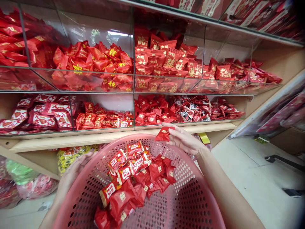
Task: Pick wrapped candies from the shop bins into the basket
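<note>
A pink perforated plastic basket (190,194) fills the lower middle of the view. My left hand (77,167) grips its left rim, the fingers partly hidden behind it. Over the basket's far rim, my right hand (182,138) pinches a red candy packet (163,134) with a gold mark. Inside the basket lie several plain red packets (122,197) and several red packets with white lettering (139,163). Just beyond my right hand, similar red packets (151,117) are heaped in a lower shelf compartment.
Clear-fronted shelves (102,92) with dividers hold heaps of red packets, including a panda-patterned heap (195,108). Below the wooden shelf edge (59,141) are bagged goods (38,186). Tiled floor (247,184) lies to the right, with a dark chair leg (283,162).
</note>
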Tool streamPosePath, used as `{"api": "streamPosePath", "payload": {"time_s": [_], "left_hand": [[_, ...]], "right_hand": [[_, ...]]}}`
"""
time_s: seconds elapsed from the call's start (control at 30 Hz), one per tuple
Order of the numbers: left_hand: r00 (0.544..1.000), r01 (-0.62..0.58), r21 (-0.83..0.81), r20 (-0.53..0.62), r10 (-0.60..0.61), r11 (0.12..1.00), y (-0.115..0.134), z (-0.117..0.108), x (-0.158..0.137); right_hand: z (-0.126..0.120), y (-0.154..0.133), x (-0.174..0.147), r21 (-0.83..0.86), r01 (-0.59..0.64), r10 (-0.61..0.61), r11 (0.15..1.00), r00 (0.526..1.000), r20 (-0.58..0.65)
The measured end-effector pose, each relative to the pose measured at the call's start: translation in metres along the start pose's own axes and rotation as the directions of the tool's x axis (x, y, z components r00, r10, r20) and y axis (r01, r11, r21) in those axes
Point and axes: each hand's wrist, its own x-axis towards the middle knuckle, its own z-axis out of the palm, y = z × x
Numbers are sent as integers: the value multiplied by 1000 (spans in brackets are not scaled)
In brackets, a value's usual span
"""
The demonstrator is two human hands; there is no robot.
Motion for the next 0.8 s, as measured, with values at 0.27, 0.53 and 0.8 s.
{"api": "streamPosePath", "payload": {"time_s": [0.27,0.53,0.8], "left_hand": [[999,51,-176,25,-47,983,17,12,-18],[997,71,-237,-19,-77,969,34,24,-34],[995,81,-330,84,-56,940,13,16,-22]], "right_hand": [[5,13,4,-244,-43,63,969,995,77],[7,24,7,-246,-80,111,966,987,115],[51,38,-5,-267,-169,197,949,977,84]]}}
